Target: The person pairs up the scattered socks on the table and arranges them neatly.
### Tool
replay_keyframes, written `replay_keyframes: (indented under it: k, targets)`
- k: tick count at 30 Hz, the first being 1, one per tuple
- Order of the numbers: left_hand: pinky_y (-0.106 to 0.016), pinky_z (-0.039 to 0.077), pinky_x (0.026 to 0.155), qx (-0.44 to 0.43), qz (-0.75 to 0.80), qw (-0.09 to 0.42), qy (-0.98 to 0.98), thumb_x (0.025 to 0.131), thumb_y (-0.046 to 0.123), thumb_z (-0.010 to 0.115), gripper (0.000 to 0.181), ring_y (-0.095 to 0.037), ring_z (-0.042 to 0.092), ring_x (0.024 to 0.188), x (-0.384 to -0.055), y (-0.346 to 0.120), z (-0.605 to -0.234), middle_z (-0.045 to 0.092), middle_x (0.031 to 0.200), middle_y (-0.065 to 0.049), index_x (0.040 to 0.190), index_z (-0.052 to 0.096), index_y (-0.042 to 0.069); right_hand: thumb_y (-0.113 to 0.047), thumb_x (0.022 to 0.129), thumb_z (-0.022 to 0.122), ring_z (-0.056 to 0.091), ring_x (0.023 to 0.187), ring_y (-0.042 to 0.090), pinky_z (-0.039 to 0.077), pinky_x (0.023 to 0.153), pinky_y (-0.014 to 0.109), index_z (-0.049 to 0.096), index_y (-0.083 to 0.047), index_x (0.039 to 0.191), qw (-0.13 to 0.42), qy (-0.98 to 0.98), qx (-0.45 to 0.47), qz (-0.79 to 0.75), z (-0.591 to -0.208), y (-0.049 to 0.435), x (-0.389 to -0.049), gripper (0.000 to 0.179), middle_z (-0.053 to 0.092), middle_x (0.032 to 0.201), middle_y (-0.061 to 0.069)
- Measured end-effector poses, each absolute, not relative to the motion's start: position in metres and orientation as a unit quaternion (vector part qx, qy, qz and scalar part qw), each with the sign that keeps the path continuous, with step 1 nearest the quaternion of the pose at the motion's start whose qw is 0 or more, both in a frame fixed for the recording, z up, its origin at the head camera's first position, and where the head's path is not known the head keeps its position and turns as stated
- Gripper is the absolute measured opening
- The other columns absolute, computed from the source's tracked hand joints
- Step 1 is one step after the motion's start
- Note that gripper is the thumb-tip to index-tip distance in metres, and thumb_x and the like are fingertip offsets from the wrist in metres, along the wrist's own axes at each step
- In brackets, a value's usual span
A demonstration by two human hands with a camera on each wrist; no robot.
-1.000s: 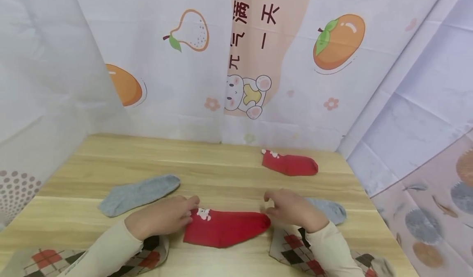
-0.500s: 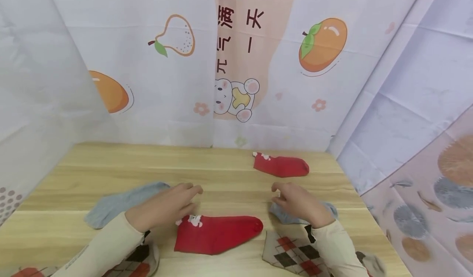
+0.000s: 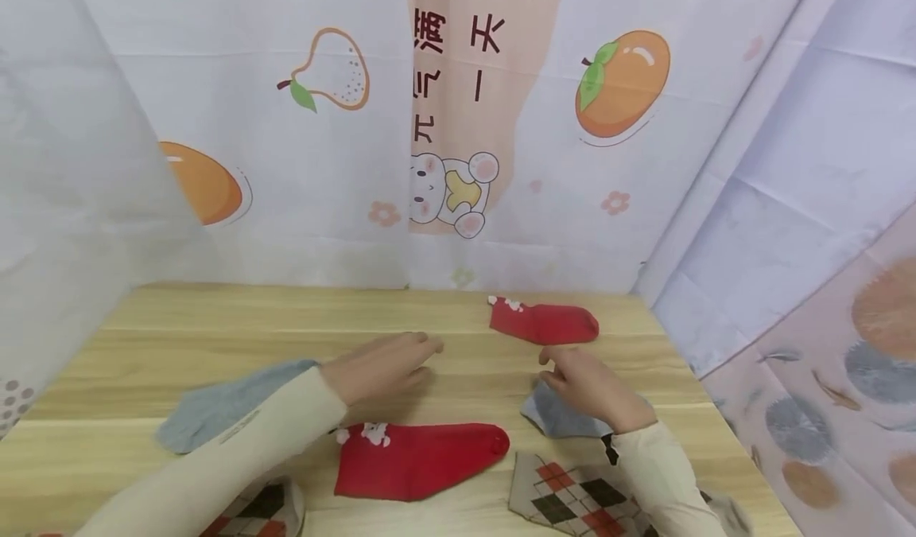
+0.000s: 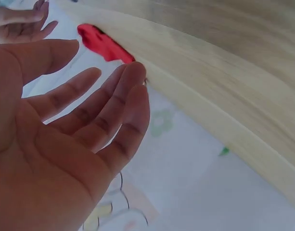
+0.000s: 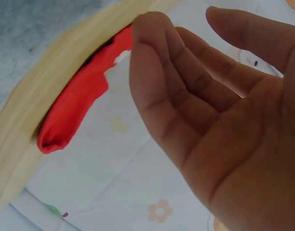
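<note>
Early stage, seemingly: near red sock (image 3: 422, 461) lies flat, far red sock (image 3: 547, 324) well apart from it, nothing stacked. Left hand (image 3: 390, 368) and right hand (image 3: 592, 387) both empty, fingers loosely bent, lol. Far red sock just beyond right hand, ungripped. Grey sock (image 3: 551, 419) partly hidden by right hand; contact, can't tell.

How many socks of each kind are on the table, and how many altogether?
Red: 2 (near red sock, far red sock)
Blue-grey: 2 (left blue-grey sock, right blue-grey sock)
Diamond-patterned: 2 (left diamond sock, right diamond sock, both partly hidden)
Total: 6 socks
</note>
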State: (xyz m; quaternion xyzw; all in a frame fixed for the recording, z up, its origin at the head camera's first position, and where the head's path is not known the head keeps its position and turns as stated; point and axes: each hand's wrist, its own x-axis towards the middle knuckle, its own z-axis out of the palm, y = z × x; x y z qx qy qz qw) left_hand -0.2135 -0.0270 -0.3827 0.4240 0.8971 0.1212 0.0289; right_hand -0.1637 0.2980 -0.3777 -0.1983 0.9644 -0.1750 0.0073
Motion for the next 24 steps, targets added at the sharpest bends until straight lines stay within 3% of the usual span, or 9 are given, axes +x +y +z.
replay_keyframes:
  k: [12,19,24]
  targets:
    - [-0.033,0.054,0.087,0.453,0.106,0.023,0.885,0.096,0.013,0.065,0.029,-0.02,0.063,0.098,-0.252,0.027,-0.392,0.065,0.11,-0.008,0.123,0.059,0.007,0.0,0.091,0.066,0.056,0.066,0.009,0.051,0.065,0.032,0.065,0.004,0.105,0.005,0.972,-0.179,-0.151,-0.383,0.316,-0.177,0.014,0.068,0.092,0.011]
    - [-0.033,0.052,0.092,0.442,0.116,0.037,0.889,0.097,0.013,0.064,0.029,-0.021,0.063,0.104,-0.268,0.044,-0.395,0.064,0.115,-0.009,0.125,0.059,0.007,-0.002,0.092,0.065,0.05,0.059,0.009,0.047,0.058,0.029,0.065,0.003,0.106,-0.001,0.973,-0.168,-0.16,-0.382,0.328,-0.187,0.015,0.064,0.078,0.003]
    - [-0.032,0.05,0.097,0.441,0.143,0.051,0.885,0.098,0.013,0.063,0.031,-0.02,0.06,0.11,-0.278,0.059,-0.395,0.061,0.12,-0.008,0.128,0.059,0.007,-0.001,0.092,0.063,0.046,0.06,0.011,0.047,0.062,0.033,0.065,0.002,0.102,-0.023,0.975,-0.162,-0.148,-0.38,0.336,-0.196,0.011,0.06,0.075,0.002]
